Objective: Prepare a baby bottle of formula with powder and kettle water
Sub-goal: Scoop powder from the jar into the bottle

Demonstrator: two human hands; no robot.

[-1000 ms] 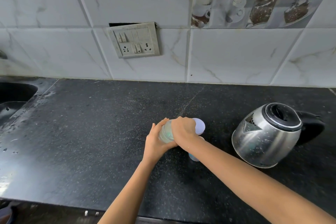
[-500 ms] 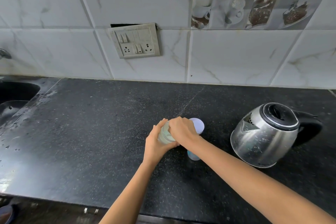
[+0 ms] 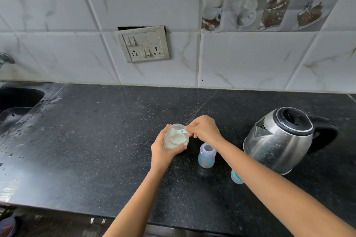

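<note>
A clear jar of white formula powder (image 3: 175,139) is tilted toward me, and my left hand (image 3: 163,150) grips it from the left and below. My right hand (image 3: 204,129) pinches the handle of a pale blue scoop (image 3: 178,131) whose bowl is inside the jar mouth with powder on it. The open baby bottle (image 3: 206,155), blue-tinted and without its top, stands on the black counter just right of the jar, under my right wrist. The bottle's teal-ringed cap (image 3: 236,177) peeks out from under my right forearm. The steel kettle (image 3: 281,140) stands at the right, lid shut.
The black stone counter (image 3: 96,140) runs to a dark sink (image 3: 17,106) at the left, with water drops near it. A tiled wall with a switch and socket plate (image 3: 143,44) stands behind. The counter's front edge lies close below my forearms.
My right hand was covering the jar top beside my left; now the jar is open and tilted, the scoop is in it, and the open bottle and its cap show.
</note>
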